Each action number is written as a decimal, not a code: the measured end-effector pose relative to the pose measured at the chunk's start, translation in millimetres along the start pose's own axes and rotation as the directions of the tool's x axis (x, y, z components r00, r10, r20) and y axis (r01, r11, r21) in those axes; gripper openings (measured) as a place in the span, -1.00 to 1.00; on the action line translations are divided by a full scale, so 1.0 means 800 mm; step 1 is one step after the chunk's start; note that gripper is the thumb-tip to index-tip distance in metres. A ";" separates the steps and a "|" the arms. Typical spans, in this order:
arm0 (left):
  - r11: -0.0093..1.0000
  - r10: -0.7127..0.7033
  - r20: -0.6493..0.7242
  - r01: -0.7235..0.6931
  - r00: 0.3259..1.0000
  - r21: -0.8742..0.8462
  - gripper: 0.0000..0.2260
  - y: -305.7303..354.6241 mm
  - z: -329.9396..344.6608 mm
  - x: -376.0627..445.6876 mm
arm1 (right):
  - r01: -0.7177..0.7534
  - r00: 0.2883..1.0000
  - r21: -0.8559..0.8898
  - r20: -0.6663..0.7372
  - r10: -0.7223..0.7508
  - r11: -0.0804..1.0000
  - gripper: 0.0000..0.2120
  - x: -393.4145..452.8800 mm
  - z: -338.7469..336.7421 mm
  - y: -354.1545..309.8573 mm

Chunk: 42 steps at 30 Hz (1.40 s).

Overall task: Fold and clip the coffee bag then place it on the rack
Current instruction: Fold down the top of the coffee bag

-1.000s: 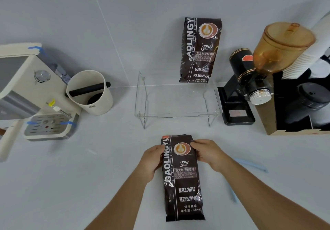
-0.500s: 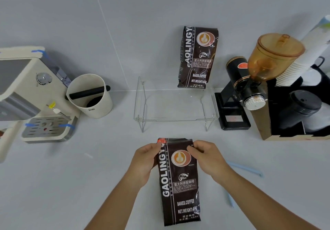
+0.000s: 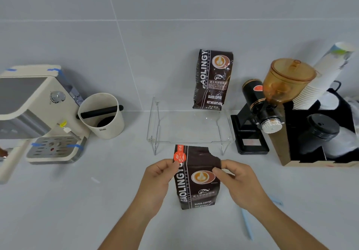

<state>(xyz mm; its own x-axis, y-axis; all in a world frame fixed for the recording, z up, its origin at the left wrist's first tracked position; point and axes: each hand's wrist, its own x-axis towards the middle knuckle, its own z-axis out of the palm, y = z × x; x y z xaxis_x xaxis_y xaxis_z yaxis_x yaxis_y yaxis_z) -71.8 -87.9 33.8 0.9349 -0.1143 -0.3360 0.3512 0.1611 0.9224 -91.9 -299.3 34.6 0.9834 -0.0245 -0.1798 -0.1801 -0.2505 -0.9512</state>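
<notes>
A dark brown coffee bag stands tilted up from the counter in front of me, its open top flap raised and unfolded. My left hand pinches the bag's upper left edge by the orange sticker. My right hand pinches the upper right edge. Just behind the bag stands the clear acrylic rack. Two pale blue clip sticks lie on the counter to the right, partly hidden by my right forearm.
A second coffee bag leans on the wall at the rack's back right. A black grinder with amber hopper and a box of cups stand right. A cream knock box and an espresso machine stand left.
The bag has been raised from lying flat to tilted upright, and its top flap has come up into view. Both hands kept their grip at its upper corners.
</notes>
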 end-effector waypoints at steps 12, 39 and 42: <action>0.981 0.098 -0.039 -0.090 0.994 0.173 -0.85 0.015 0.012 0.011 | 0.019 0.996 0.145 -0.089 -0.006 0.989 -0.83 0.001 -0.011 -0.018; 0.804 0.298 0.043 -0.275 0.954 0.528 -0.61 0.035 -0.002 0.002 | 0.213 0.967 -0.141 -0.113 -0.230 0.967 -0.60 0.012 -0.003 -0.035; 0.695 0.385 0.111 -0.367 0.916 0.618 -0.65 0.036 0.000 -0.003 | 0.199 0.965 -0.199 -0.129 -0.227 0.960 -0.73 0.008 0.004 -0.037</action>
<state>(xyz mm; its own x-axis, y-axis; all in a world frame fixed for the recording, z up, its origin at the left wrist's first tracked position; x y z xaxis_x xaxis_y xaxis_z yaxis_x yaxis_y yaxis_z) -64.0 -82.6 61.6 0.9861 -0.1512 0.0687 -0.1308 -0.4522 0.8823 -80.1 -288.8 60.6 0.9930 -0.0919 0.0749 0.0273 -0.4375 -0.8988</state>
